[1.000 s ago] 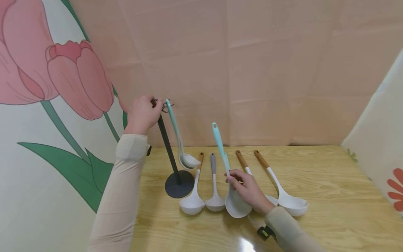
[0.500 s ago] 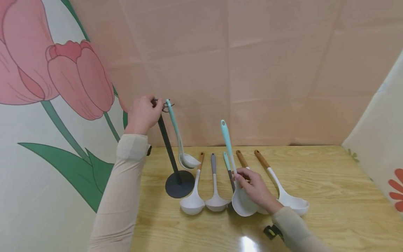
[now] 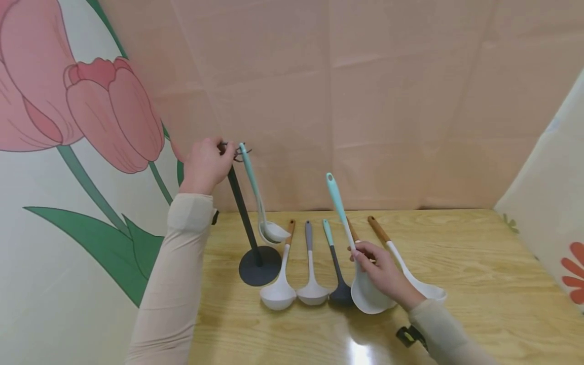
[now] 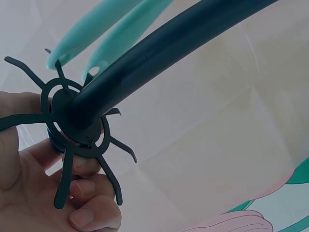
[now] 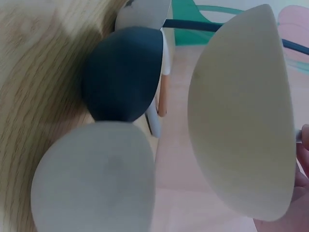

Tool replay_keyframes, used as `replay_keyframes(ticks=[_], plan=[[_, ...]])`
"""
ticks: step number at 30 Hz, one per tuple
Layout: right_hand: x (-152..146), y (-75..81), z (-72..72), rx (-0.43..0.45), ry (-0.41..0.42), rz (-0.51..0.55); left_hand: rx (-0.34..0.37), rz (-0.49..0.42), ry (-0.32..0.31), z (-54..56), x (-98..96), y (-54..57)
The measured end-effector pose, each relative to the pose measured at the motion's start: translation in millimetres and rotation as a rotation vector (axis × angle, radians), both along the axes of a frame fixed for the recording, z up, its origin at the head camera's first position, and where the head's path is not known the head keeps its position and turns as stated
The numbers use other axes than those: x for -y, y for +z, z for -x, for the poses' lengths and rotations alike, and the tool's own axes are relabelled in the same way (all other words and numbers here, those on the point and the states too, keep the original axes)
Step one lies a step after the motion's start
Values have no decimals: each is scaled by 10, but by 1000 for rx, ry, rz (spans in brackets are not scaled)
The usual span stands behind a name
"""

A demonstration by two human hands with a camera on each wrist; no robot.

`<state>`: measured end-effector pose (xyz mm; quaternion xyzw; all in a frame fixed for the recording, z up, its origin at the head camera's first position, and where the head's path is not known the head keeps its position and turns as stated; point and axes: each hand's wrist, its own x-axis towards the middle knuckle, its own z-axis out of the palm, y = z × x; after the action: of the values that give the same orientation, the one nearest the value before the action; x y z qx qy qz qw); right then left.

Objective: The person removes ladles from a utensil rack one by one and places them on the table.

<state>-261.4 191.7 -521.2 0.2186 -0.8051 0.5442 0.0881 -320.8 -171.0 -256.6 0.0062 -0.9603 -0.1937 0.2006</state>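
My left hand (image 3: 205, 165) grips the top of a black utensil stand (image 3: 244, 215), its fingers round the knob above the ring of hooks (image 4: 65, 183). Two ladles with turquoise handles (image 4: 91, 34) hang on neighbouring hooks; their pale bowls (image 3: 275, 232) overlap in the head view. Over the row on the table, my right hand (image 3: 380, 268) pinches the white neck of another turquoise-handled ladle (image 3: 336, 195). That ladle stands nearly upright, handle end up. In the right wrist view its pale bowl (image 5: 241, 116) appears beside a black bowl and a white bowl lying lower.
On the wooden table (image 3: 479, 253) lie a white ladle with brown handle (image 3: 279, 294), a grey-handled ladle (image 3: 312, 291) and a black ladle with turquoise handle (image 3: 339, 291). Farther right is a brown-handled white ladle (image 3: 406, 268); another is mostly hidden behind the held one.
My right hand has moved to the right with the ladle, uncovering the black ladle with the turquoise handle. The left hand stays on the stand's top.
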Motion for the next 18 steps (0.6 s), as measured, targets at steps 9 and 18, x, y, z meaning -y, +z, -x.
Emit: replay_keyframes(ticks=[9, 18], plan=[[-199, -15, 30, 4, -35, -35, 3, 1, 8, 2, 0, -6], [-471, 49, 27, 119, -74, -74, 2, -5, 5, 4, -5, -7]])
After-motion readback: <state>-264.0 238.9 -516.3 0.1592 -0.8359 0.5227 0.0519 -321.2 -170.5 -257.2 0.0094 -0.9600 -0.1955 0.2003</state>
